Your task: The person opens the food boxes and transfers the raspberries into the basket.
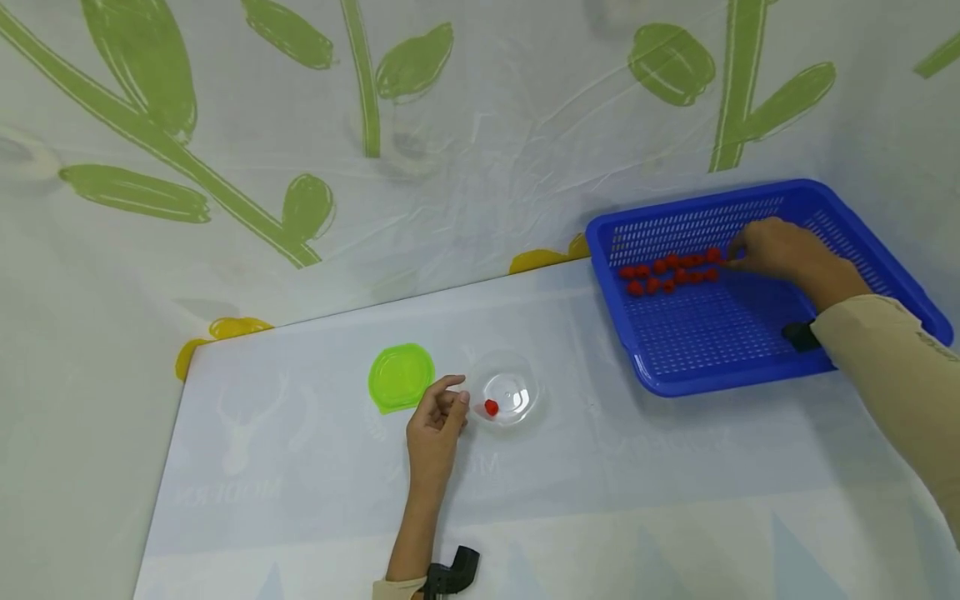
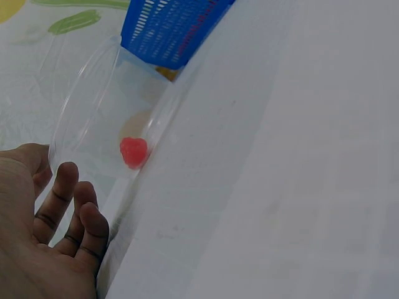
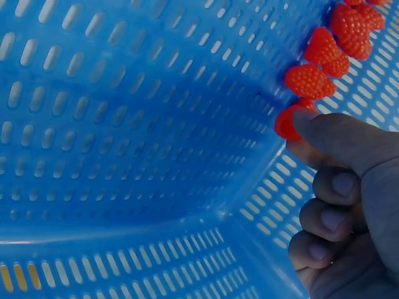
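In the head view, my left hand [image 1: 435, 429] is beside a clear plastic bowl [image 1: 517, 367], its fingers loosely bent and fingertips at the near-left rim. One red raspberry [image 1: 491, 407] lies inside; the left wrist view shows the same raspberry [image 2: 133, 152] through the clear wall. My right hand [image 1: 780, 254] reaches into a blue plastic basket [image 1: 675, 387]. Between its thumb and index finger it pinches a raspberry [image 3: 287, 123], partly hidden by the thumb. Other raspberries [image 3: 310, 82] lie in rows on the basket floor, left of that hand.
A bright green lid [image 1: 401, 377] lies on the table left of the bowl. Behind the table hangs a white sheet [image 1: 480, 200] with green leaf prints. The basket's raised walls surround the right hand.
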`<state>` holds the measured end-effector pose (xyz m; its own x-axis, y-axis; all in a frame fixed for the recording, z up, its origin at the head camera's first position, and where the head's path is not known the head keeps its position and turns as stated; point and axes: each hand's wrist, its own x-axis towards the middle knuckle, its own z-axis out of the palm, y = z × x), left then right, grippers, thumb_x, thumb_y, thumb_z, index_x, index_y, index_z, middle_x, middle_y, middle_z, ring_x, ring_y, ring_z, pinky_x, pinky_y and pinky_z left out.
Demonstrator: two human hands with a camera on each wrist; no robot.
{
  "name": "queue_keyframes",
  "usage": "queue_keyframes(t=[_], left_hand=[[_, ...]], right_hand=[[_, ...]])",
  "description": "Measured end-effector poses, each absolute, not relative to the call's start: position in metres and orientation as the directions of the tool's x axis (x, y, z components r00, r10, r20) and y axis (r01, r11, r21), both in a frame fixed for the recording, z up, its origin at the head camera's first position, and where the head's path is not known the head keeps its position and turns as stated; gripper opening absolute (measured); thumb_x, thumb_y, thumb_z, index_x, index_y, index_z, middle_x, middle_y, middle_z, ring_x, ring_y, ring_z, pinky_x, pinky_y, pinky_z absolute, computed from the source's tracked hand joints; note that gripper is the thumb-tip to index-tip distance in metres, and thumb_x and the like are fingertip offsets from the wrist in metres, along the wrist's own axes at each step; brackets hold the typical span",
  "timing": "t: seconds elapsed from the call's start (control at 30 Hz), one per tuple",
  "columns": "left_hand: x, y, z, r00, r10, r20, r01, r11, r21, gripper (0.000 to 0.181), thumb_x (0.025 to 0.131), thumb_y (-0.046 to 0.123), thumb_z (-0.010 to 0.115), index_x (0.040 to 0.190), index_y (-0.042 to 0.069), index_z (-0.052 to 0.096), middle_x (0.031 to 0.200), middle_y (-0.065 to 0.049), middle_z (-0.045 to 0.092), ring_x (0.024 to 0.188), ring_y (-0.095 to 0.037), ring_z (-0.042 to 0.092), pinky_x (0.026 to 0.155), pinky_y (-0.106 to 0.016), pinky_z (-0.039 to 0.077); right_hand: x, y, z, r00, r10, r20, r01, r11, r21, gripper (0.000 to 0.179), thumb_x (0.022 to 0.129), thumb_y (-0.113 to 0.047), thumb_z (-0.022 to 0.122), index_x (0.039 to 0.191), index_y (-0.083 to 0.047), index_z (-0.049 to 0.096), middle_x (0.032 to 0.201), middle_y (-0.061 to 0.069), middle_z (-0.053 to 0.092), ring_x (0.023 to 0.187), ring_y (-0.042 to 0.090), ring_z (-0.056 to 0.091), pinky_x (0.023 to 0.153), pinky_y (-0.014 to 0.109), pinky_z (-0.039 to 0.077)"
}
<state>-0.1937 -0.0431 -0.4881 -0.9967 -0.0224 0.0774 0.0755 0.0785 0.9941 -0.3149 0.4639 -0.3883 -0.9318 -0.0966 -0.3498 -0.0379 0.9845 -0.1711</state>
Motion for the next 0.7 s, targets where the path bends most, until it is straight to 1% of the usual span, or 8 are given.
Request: queue_keyframes(t=[0.13, 0.3, 0.4, 0.53, 0.6, 0.7], left_hand=[[-0.194, -0.044, -0.491, -0.995, -0.014, 0.098, 0.096, 0.074, 0.993, 0.025, 0.096, 0.015, 0.069, 0.121, 0.011, 0.068, 0.086, -0.008, 0.062, 0.068, -0.015, 0.055, 0.061, -0.019, 0.050], [-0.194, -0.046, -0.492, -0.995, -0.010, 0.100, 0.099, 0.079, 0.992, 0.025, 0.097, 0.018, 0.069, 0.121, 0.014, 0.068, 0.086, -0.008, 0.062, 0.068, -0.016, 0.056, 0.061, -0.020, 0.051], [-0.194, -0.045, -0.490, -0.996, -0.014, 0.085, 0.083, 0.083, 0.993, 0.025, 0.097, 0.016, 0.069, 0.121, 0.013, 0.068, 0.086, -0.007, 0.062, 0.068, -0.018, 0.056, 0.061, -0.020, 0.050], [-0.193, -0.043, -0.482, -0.998, -0.019, 0.066, 0.064, 0.086, 0.994, 0.025, 0.097, 0.010, 0.067, 0.122, 0.007, 0.067, 0.086, -0.010, 0.062, 0.069, -0.023, 0.056, 0.062, -0.023, 0.051], [-0.193, -0.043, -0.482, -0.997, -0.013, 0.080, 0.078, 0.091, 0.993, 0.026, 0.097, 0.009, 0.066, 0.123, 0.005, 0.066, 0.085, -0.011, 0.061, 0.069, -0.022, 0.056, 0.062, -0.023, 0.051], [-0.194, -0.044, -0.485, -0.996, -0.008, 0.092, 0.091, 0.090, 0.992, 0.026, 0.097, 0.014, 0.068, 0.122, 0.009, 0.067, 0.085, -0.010, 0.062, 0.069, -0.019, 0.056, 0.062, -0.022, 0.051]], right_hand=[[-0.316, 0.462, -0.391, -0.927, -0.112, -0.358, -0.056, 0.985, -0.162, 0.029, 0.091, -0.016, 0.071, 0.106, 0.008, 0.071, 0.106, 0.030, 0.066, 0.098, 0.051, 0.061, 0.080, 0.064, 0.050], [-0.317, 0.459, -0.389, -0.922, -0.105, -0.374, -0.049, 0.987, -0.155, 0.033, 0.092, -0.020, 0.071, 0.110, 0.008, 0.070, 0.110, 0.032, 0.065, 0.100, 0.053, 0.060, 0.079, 0.065, 0.049], [-0.317, 0.458, -0.386, -0.926, -0.092, -0.367, -0.033, 0.986, -0.164, 0.037, 0.092, -0.021, 0.071, 0.113, 0.009, 0.069, 0.115, 0.034, 0.063, 0.104, 0.055, 0.057, 0.081, 0.067, 0.047], [-0.315, 0.454, -0.383, -0.931, -0.085, -0.354, -0.026, 0.986, -0.168, 0.040, 0.093, -0.023, 0.071, 0.116, 0.009, 0.068, 0.118, 0.035, 0.061, 0.107, 0.056, 0.056, 0.083, 0.067, 0.047], [-0.313, 0.451, -0.380, -0.933, -0.088, -0.349, -0.032, 0.986, -0.164, 0.038, 0.093, -0.022, 0.070, 0.115, 0.009, 0.068, 0.118, 0.035, 0.061, 0.107, 0.056, 0.056, 0.082, 0.066, 0.047], [-0.310, 0.447, -0.376, -0.934, -0.099, -0.344, -0.049, 0.987, -0.153, 0.036, 0.093, -0.019, 0.069, 0.115, 0.010, 0.068, 0.118, 0.034, 0.061, 0.107, 0.055, 0.056, 0.082, 0.065, 0.048]])
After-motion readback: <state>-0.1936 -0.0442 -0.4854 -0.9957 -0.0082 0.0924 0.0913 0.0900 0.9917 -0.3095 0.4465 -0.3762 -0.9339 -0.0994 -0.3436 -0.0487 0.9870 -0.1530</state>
